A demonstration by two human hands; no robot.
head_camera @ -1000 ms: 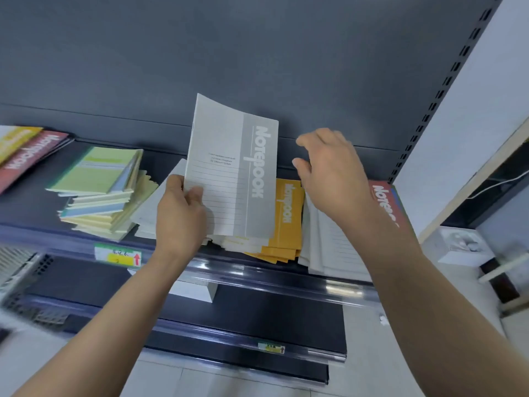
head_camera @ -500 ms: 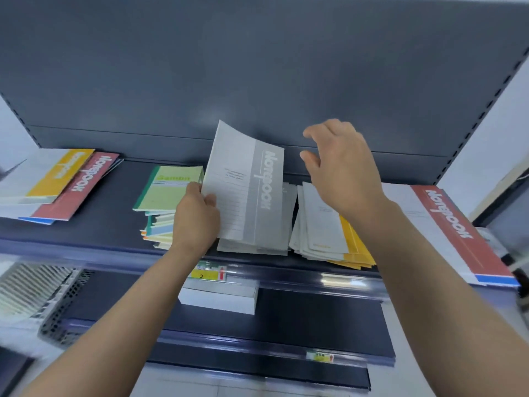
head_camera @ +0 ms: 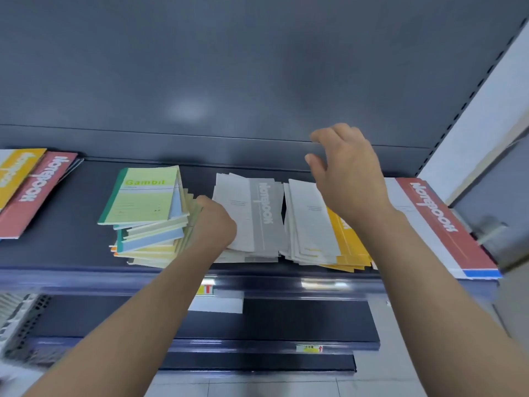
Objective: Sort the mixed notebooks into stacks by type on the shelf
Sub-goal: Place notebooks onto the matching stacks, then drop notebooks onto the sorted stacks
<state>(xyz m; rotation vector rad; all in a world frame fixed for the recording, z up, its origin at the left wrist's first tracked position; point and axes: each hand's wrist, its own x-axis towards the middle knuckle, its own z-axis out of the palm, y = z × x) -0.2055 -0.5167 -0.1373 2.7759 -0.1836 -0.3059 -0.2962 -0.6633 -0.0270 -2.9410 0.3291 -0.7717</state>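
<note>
At the middle of the shelf (head_camera: 86, 250): left hand (head_camera: 214, 224) grips the grey notebook (head_camera: 257, 213) by its left edge, lying on the grey stack (head_camera: 246, 257). Right hand (head_camera: 346, 173) released, hovering over the yellow stack (head_camera: 347, 245). Step, judged: placing. Next: let go, square edges

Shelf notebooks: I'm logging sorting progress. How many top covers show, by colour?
Yellow: 2 (far-left yellow cover, yellow pile)
Red: 2 (left red cover, right red cover)
Green: 1 (green Gambil cover)
Grey: 1 (grey cover, gripped by left hand)
Total: 6
</note>
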